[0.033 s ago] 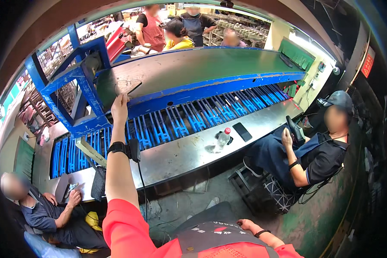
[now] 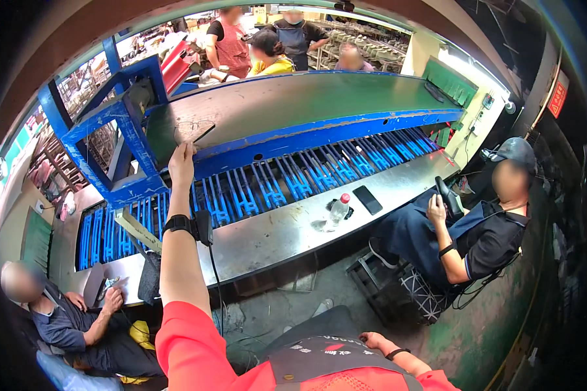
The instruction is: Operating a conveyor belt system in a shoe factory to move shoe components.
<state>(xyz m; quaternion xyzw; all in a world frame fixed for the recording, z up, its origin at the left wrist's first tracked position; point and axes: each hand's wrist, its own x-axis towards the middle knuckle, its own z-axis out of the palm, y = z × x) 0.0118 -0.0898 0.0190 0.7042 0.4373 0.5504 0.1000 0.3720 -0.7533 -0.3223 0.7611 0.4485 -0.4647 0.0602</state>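
Note:
My left arm stretches forward, with my left hand (image 2: 182, 158) at the near edge of a green conveyor belt (image 2: 293, 98). Its fingers are pinched together at the lower rim of thin-framed eyeglasses (image 2: 194, 124). A narrow dark strip (image 2: 205, 134) slants beside the fingertips; I cannot tell whether it is part of the glasses. Low in view, my right hand (image 2: 372, 340) rests against my dark apron (image 2: 332, 355), fingers loosely bent and partly hidden, with no object visible in it.
Blue roller bars (image 2: 267, 186) run below the belt. On the metal ledge (image 2: 261, 241) stand a clear bottle (image 2: 338, 210) and a black phone (image 2: 368, 200). A seated co-worker (image 2: 482, 228) at right holds a black shoe (image 2: 449, 197); another person (image 2: 78, 319) sits at left. A cable (image 2: 216, 280) hangs down.
The co-worker at right has shifted the black shoe and the hand beside it slightly. My own hands have stayed where they were.

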